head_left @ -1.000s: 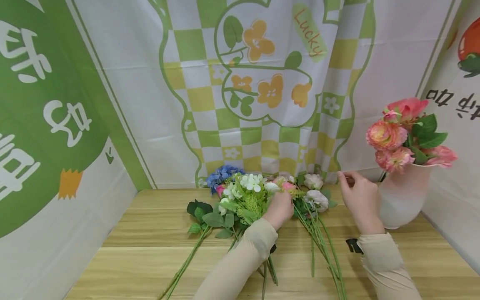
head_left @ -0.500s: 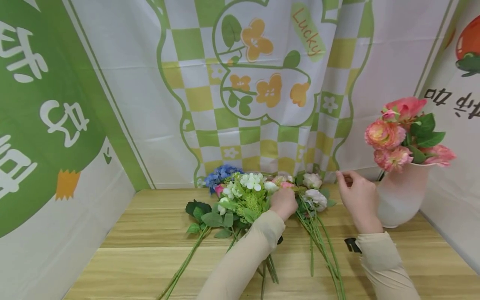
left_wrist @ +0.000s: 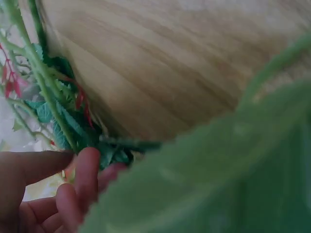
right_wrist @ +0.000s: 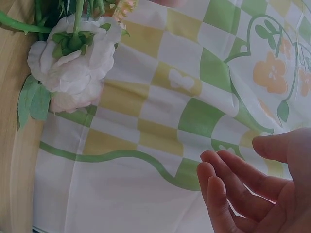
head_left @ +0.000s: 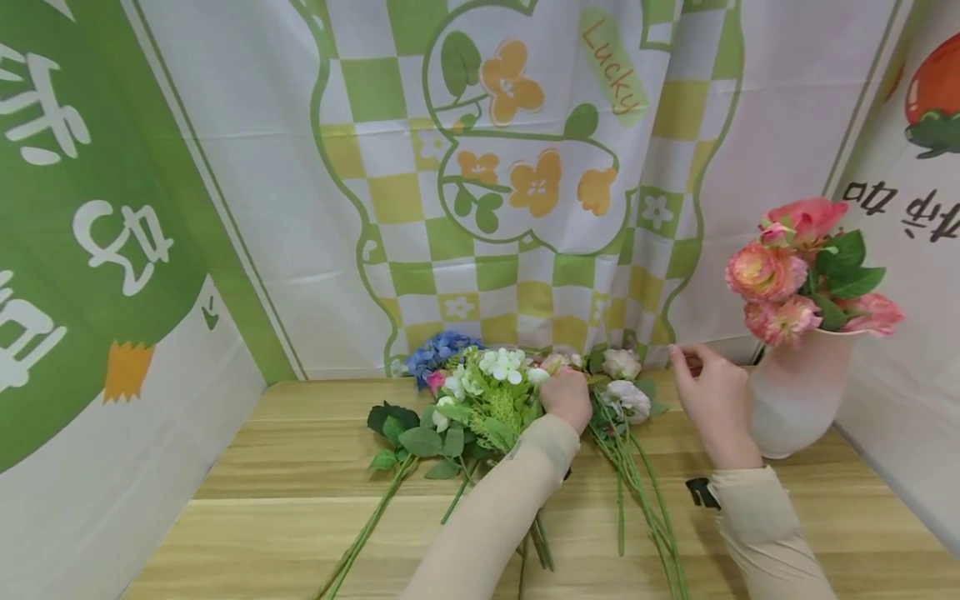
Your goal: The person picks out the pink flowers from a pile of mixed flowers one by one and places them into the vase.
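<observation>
Just right of the left hand (head_left: 567, 402) now, long stems (head_left: 633, 485) are stretched from pale roses (head_left: 628, 402) toward the near right, any pinch by that nearer hand not to be made out, while the right hand (head_left: 716, 408) is held empty beside the vase (head_left: 798, 400).

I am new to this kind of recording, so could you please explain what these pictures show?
There is no machine, only bare human hands: a left hand and a right hand. The wide picture comes from a head-worn camera looking forward and down; the other two come from cameras on each wrist. On the light wood-grain table lie clustered blue flowers, white flowers and long green stems. A pale pink-and-white vase holds coral-pink flowers. The left hand is among the stems; whether it grips one is hard to tell. The right hand, near the vase, holds nothing.
</observation>
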`<state>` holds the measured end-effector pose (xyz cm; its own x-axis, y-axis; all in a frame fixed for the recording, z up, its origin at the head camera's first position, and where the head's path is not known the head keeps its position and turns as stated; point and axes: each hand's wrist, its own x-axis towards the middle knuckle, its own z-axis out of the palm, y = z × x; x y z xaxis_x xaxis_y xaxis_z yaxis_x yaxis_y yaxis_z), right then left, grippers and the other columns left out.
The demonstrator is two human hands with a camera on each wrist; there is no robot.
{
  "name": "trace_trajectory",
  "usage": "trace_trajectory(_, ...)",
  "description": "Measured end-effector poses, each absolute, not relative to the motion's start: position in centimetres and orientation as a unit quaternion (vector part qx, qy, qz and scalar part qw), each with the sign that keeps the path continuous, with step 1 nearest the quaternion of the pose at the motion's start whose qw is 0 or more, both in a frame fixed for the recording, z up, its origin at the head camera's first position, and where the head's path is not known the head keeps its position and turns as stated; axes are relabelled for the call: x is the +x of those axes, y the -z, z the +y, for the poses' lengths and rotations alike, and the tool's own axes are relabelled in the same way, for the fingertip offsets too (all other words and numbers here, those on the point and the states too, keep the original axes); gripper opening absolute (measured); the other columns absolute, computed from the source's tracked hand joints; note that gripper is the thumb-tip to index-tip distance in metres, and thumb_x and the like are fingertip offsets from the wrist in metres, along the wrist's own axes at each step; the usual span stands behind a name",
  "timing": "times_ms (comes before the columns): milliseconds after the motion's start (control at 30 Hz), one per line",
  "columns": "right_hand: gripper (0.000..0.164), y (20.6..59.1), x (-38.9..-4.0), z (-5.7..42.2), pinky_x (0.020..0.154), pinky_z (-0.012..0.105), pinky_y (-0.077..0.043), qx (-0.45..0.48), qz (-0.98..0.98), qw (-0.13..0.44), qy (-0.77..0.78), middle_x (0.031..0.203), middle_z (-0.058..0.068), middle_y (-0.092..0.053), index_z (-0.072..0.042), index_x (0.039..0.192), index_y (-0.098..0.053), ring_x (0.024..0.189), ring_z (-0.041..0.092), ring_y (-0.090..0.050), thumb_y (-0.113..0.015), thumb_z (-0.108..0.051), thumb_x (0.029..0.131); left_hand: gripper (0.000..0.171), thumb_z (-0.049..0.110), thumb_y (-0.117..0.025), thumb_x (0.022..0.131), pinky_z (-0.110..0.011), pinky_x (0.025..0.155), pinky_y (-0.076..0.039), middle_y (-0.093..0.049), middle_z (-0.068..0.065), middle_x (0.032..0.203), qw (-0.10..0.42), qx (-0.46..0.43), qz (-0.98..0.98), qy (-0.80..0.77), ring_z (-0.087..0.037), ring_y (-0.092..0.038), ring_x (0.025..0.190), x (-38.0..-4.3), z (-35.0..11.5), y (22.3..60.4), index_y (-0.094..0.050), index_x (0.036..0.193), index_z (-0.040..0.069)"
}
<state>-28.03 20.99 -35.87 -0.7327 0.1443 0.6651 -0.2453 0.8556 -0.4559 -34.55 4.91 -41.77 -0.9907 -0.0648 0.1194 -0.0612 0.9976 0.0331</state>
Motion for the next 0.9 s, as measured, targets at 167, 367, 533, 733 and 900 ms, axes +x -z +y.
trace_trajectory(167, 0.037, 36.0, -28.0, 21.0, 0.057, 0.047, -0.048, 0.029, -0.889, 0.367, -0.272, 0.08, 0.015, -0.071, -0.003, 0.096, -0.071, 0.064, 0.031, -0.064, -0.054, -0.036, 0.096, 0.027, 0.029, -0.059, 0.092, -0.028, 0.055, -0.051, -0.066, 0.001, 0.097, 0.054, 0.042, -0.998, 0.0, -0.013, -0.066, 0.077, -35.0, 5.2, 42.3, -0.065, 0.115, 0.015)
trace_trajectory(367, 0.036, 36.1, -28.1, 21.2, 0.058, 0.048, -0.049, 0.026, -0.886, 0.37, -0.279, 0.079, 0.016, -0.071, -0.003, 0.095, -0.071, 0.065, 0.032, -0.065, -0.054, -0.035, 0.095, 0.027, 0.029, -0.061, 0.09, -0.03, 0.061, -0.053, -0.065, 0.003, 0.104, 0.046, 0.039, -0.998, 0.027, -0.014, -0.066, 0.08, -35.4, 5.0, 42.8, -0.066, 0.114, 0.017)
trace_trajectory(533, 0.036, 36.0, -28.2, 21.4, 0.059, 0.049, -0.048, 0.027, -0.884, 0.375, -0.278, 0.079, 0.016, -0.071, -0.002, 0.094, -0.071, 0.065, 0.033, -0.065, -0.055, -0.034, 0.095, 0.024, 0.028, -0.063, 0.089, -0.031, 0.051, -0.05, -0.064, 0.0, 0.09, 0.045, 0.046, -0.995, 0.079, -0.015, -0.064, 0.068, -35.7, 4.6, 42.6, -0.064, 0.109, 0.014)
trace_trajectory(733, 0.034, 35.9, -28.2, 21.6, 0.06, 0.049, -0.047, 0.02, -0.886, 0.371, -0.277, 0.08, 0.016, -0.071, -0.003, 0.095, -0.071, 0.067, 0.034, -0.065, -0.055, -0.033, 0.095, 0.025, 0.024, -0.068, 0.085, -0.035, 0.05, -0.051, -0.065, -0.003, 0.09, 0.061, 0.043, -0.985, 0.154, -0.02, -0.065, 0.069, -35.4, 4.4, 41.9, -0.066, 0.106, 0.012)
trace_trajectory(900, 0.037, 35.8, -28.2, 21.7, 0.061, 0.049, -0.047, 0.018, -0.888, 0.368, -0.274, 0.08, 0.016, -0.071, -0.003, 0.096, -0.071, 0.067, 0.034, -0.065, -0.054, -0.035, 0.096, 0.022, 0.023, -0.067, 0.085, -0.035, 0.056, -0.054, -0.067, -0.002, 0.107, 0.075, 0.006, -0.986, 0.151, -0.02, -0.066, 0.083, -35.1, 4.8, 40.8, -0.071, 0.105, 0.016)
